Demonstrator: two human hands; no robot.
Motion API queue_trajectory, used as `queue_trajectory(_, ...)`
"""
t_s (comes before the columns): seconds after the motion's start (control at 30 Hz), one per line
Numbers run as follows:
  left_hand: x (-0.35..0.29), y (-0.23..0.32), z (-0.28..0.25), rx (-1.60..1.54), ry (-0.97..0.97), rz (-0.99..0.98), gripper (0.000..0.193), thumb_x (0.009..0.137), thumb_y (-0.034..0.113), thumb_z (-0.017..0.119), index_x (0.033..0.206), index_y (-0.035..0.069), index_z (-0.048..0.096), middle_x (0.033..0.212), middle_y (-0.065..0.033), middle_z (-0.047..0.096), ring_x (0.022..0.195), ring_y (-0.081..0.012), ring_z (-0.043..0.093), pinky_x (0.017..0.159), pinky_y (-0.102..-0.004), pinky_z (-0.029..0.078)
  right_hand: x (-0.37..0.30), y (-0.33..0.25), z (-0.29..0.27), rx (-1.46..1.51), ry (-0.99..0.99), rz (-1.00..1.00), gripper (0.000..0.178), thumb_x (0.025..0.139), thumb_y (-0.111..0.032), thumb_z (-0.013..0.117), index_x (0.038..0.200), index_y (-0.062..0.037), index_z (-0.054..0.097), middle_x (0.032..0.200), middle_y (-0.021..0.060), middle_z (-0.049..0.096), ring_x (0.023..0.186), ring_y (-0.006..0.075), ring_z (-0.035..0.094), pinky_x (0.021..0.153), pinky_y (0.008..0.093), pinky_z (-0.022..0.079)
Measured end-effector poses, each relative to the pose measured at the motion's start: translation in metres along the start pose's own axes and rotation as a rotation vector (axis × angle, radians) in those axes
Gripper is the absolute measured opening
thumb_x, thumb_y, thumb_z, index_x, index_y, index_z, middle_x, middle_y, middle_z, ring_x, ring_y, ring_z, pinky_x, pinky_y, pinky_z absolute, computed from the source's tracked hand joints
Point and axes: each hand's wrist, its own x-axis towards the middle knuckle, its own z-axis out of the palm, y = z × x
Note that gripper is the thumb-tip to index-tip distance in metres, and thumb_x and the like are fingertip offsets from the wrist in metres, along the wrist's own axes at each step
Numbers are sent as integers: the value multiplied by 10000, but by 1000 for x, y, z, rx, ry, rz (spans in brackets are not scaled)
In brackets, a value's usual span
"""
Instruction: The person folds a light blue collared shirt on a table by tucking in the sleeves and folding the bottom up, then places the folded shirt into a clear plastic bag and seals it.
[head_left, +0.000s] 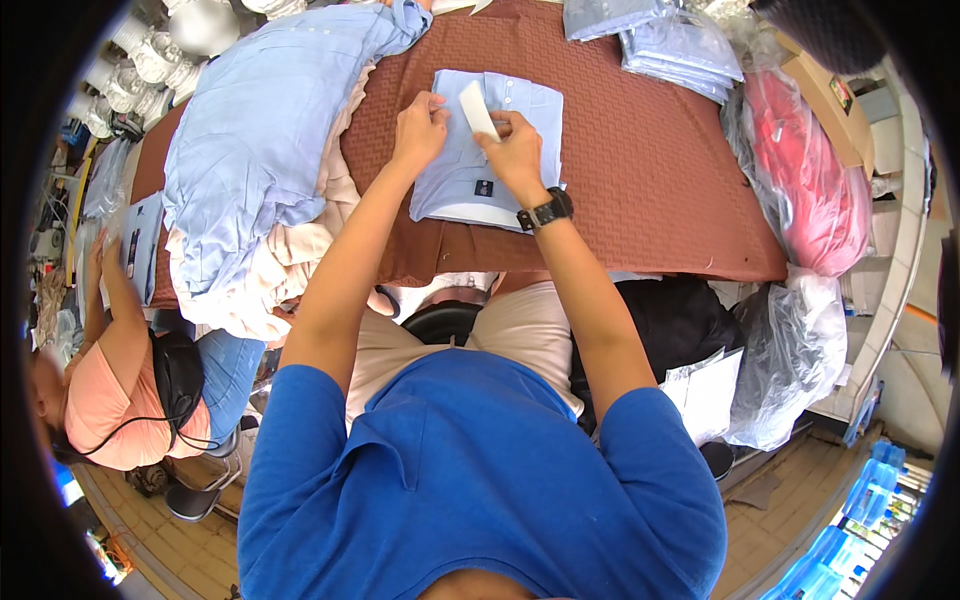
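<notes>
A folded light blue shirt lies in front of me, with buttons along its front and a small dark label near its lower edge. My right hand, a dark watch on its wrist, pinches a flat white strip that looks like stiff card or plastic, tilted above the shirt. On the shirt's left side is my left hand, its fingers curled together. Whatever those fingers may grip is too small to make out.
A brown textured cloth covers the table. Unfolded blue shirts are piled at left, bagged folded shirts at the far right. A red bundle in plastic borders the right edge. Another person works at left.
</notes>
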Motion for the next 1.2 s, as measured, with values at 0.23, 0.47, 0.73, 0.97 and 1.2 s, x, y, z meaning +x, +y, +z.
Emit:
queue_trajectory(0.23, 13, 48, 33, 208, -160, -175, 274, 891, 253, 723, 1018, 11, 731, 984, -154, 757, 941, -313, 729, 851, -412, 554, -19, 4, -10, -80, 360, 4, 188, 845, -84, 664, 872, 16, 507, 749, 182, 638, 638, 279, 619, 622, 436, 485)
queue_trajectory(0.47, 3, 47, 30, 258, -209, -195, 309, 834, 338, 788, 958, 58, 748, 935, -118, 754, 906, -293, 721, 803, -428, 551, -23, -6, 0, -70, 309, 115, 297, 856, -215, 694, 870, 5, 494, 805, 196, 596, 745, 343, 631, 678, 472, 480)
queue_trajectory(0.73, 11, -2, 13, 237, 109, -78, 266, 833, 208, 773, 1028, 56, 675, 951, -143, 715, 947, -331, 690, 836, -446, 534, -7, 4, -22, -407, 193, -104, 396, 893, -428, 722, 992, -46, 686, 1071, 235, 558, 924, 414, 649, 816, 478, 536)
queue_trajectory(0.97, 63, -20, 13, 296, -13, -260, 393, 861, 313, 759, 1095, 5, 692, 1073, -221, 725, 1054, -369, 687, 926, -449, 527, 72, 50, -97, -310, 21, 257, 344, 882, -342, 757, 999, -19, 741, 905, 191, 725, 849, 301, 695, 778, 399, 558)
queue_trajectory(1.2, 37, -51, -12, 148, 117, -94, 444, 914, 399, 697, 1044, -25, 713, 1025, -227, 732, 1028, -358, 697, 912, -430, 524, 34, 49, -120, -307, -119, 294, 369, 895, -311, 755, 1028, 33, 738, 858, 110, 719, 776, 187, 693, 678, 310, 581)
